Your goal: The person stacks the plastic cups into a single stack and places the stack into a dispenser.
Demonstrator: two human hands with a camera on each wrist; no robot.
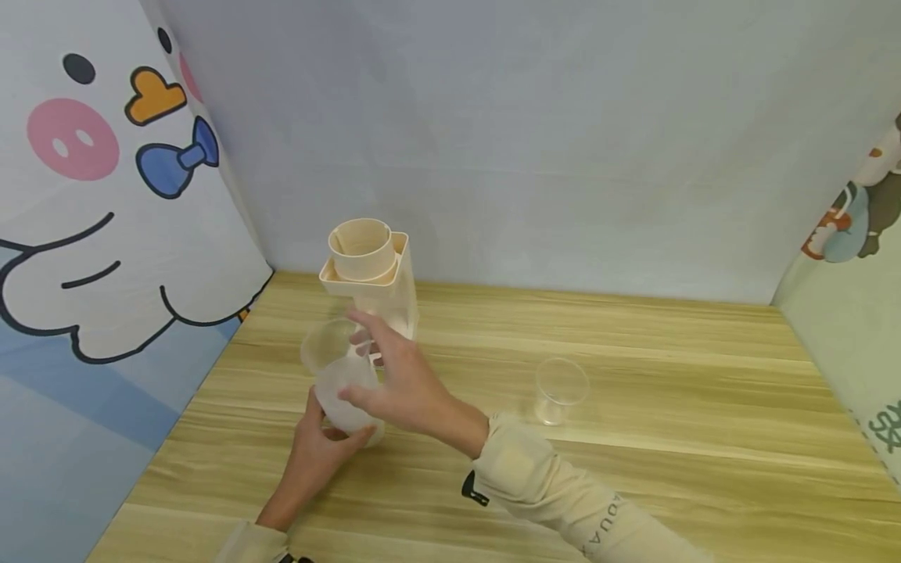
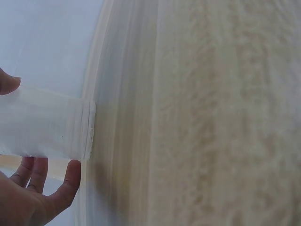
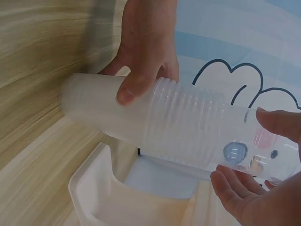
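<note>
In the head view my left hand (image 1: 320, 450) grips a stack of frosted plastic cups (image 1: 345, 395), tilted above the wooden table. The right wrist view shows the left hand's thumb and fingers around the stack's body, beside its many stacked rims (image 3: 171, 120). My right hand (image 1: 404, 383) holds a clear plastic cup (image 3: 235, 122) that extends from the rim end of the stack, thumb on one side and fingers on the other. The left wrist view has part of the translucent cups (image 2: 42, 125) between thumb and fingers.
Just behind the hands stands a cream holder (image 1: 404, 297) with a round tube (image 1: 362, 250) set in its square top. Another clear plastic cup (image 1: 552, 407) is upright on the wooden table (image 1: 669, 438) at right. Cloth walls (image 1: 528, 156) border the back and sides.
</note>
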